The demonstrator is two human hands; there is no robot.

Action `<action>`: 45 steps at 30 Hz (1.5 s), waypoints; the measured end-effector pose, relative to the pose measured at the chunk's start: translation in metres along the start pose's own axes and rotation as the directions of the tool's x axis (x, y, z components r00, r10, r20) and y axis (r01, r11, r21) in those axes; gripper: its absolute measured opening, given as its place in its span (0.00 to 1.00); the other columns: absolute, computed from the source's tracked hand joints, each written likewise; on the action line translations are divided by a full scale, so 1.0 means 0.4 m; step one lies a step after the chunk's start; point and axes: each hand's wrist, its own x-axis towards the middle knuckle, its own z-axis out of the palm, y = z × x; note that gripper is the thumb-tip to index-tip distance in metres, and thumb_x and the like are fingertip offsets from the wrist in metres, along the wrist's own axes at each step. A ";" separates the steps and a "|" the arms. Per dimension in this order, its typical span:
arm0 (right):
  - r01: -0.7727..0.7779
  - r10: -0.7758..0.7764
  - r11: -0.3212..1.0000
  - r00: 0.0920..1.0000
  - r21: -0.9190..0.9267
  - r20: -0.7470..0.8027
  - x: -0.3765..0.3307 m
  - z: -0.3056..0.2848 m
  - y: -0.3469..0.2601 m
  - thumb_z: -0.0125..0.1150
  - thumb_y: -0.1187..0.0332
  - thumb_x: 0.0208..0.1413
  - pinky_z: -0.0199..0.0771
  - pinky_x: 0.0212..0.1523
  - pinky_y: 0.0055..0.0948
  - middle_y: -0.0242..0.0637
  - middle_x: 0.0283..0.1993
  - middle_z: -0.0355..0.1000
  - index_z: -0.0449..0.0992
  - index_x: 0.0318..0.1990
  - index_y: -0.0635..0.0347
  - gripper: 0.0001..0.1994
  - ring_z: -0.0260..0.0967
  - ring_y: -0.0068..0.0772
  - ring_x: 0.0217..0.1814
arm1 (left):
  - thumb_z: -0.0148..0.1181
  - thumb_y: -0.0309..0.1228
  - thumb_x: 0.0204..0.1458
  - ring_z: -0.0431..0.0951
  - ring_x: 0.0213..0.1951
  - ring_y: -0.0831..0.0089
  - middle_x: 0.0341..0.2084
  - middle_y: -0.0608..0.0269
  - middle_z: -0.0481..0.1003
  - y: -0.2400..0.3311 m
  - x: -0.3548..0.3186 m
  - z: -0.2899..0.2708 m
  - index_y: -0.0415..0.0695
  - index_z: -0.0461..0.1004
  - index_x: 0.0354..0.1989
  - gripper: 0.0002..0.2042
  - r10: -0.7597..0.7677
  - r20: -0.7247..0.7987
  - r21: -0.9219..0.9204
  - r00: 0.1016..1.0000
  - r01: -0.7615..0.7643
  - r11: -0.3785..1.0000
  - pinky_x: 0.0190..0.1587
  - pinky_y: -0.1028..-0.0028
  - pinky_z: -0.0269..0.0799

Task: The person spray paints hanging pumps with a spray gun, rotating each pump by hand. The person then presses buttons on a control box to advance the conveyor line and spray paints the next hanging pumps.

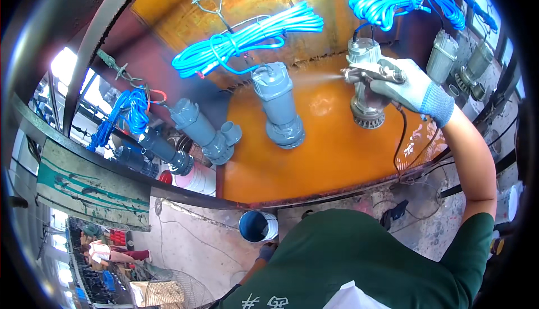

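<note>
My right hand [412,87], in a white and blue glove, is shut on a metal spray gun [370,73] held at arm's length. A fine mist leaves the nozzle to the left, toward a grey-blue pump [278,107] hanging before an orange-stained backboard [337,157]. Just behind the gun hangs a bare silver pump [368,109]. A coil of blue cable [252,36] sits above the grey pump, and another coil [387,3] above the silver one. My left hand [268,251], dark-gloved, is low beside a round bucket [257,226] with a blue inside; its grip is hidden.
Two more grey-blue pumps [205,132] [160,151] hang at the left, and two grey ones [443,56] [477,64] at the right. A dark hose [401,135] drops from the gun. A pale bucket [196,180] stands below. Another person [101,250] sits far lower left near a fan [168,292].
</note>
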 end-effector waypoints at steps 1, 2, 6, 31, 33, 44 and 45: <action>-0.157 0.159 0.987 0.987 -0.037 0.036 0.003 -0.027 0.025 0.65 0.59 0.68 0.81 0.50 0.34 0.40 0.46 0.84 0.80 0.63 0.55 0.20 0.82 0.32 0.44 | 0.63 0.46 0.63 0.83 0.57 0.52 0.53 0.49 0.85 0.007 -0.013 -0.004 0.47 0.84 0.57 0.21 0.004 0.002 0.003 1.000 -0.004 1.000 0.57 0.58 0.78; -0.158 0.156 0.984 0.987 -0.083 -0.026 0.008 -0.027 0.018 0.66 0.60 0.68 0.81 0.50 0.33 0.39 0.45 0.84 0.79 0.63 0.55 0.20 0.81 0.31 0.44 | 0.63 0.46 0.62 0.84 0.56 0.52 0.52 0.49 0.85 0.009 -0.026 -0.007 0.46 0.85 0.56 0.21 0.030 -0.037 -0.034 0.999 -0.031 0.999 0.57 0.58 0.78; -0.080 0.074 0.992 0.995 0.100 0.061 -0.011 -0.028 0.027 0.65 0.61 0.68 0.80 0.46 0.33 0.40 0.42 0.83 0.80 0.62 0.57 0.19 0.79 0.29 0.39 | 0.62 0.45 0.63 0.85 0.51 0.52 0.48 0.47 0.86 0.080 -0.075 -0.034 0.44 0.85 0.53 0.19 0.053 -0.100 -0.129 0.994 -0.065 0.989 0.53 0.59 0.79; -0.489 0.442 0.786 0.872 0.377 0.209 -0.309 0.058 0.078 0.65 0.66 0.63 0.81 0.42 0.30 0.35 0.34 0.82 0.81 0.52 0.63 0.13 0.81 0.25 0.37 | 0.69 0.32 0.58 0.79 0.46 0.50 0.42 0.51 0.81 1.801 -0.575 -0.680 0.39 0.79 0.57 0.19 0.821 -0.239 0.830 -0.518 -0.548 -0.105 0.55 0.54 0.72; -0.426 0.395 0.849 0.905 0.314 0.161 -0.292 0.029 0.056 0.64 0.68 0.65 0.77 0.39 0.29 0.33 0.33 0.80 0.81 0.52 0.64 0.12 0.75 0.21 0.34 | 0.67 0.30 0.59 0.80 0.50 0.50 0.46 0.49 0.81 1.756 -0.556 -0.701 0.39 0.79 0.56 0.18 0.856 -0.411 0.543 -0.315 -0.838 -0.048 0.58 0.54 0.73; -0.105 0.080 0.957 0.992 0.270 0.102 -0.167 0.077 -0.013 0.65 0.59 0.65 0.78 0.41 0.37 0.38 0.32 0.80 0.79 0.39 0.61 0.13 0.81 0.36 0.36 | 0.62 0.28 0.65 0.76 0.63 0.48 0.58 0.47 0.78 1.574 -0.484 -0.817 0.39 0.78 0.59 0.15 0.776 -0.453 0.741 -0.439 -0.669 0.054 0.69 0.54 0.69; -0.131 0.092 0.960 0.983 0.249 0.161 -0.164 0.077 -0.027 0.65 0.60 0.65 0.79 0.41 0.36 0.38 0.31 0.81 0.79 0.39 0.61 0.13 0.81 0.36 0.36 | 0.62 0.28 0.65 0.76 0.63 0.48 0.58 0.47 0.78 1.568 -0.478 -0.826 0.39 0.78 0.59 0.15 0.774 -0.458 0.740 -0.437 -0.670 0.059 0.69 0.54 0.69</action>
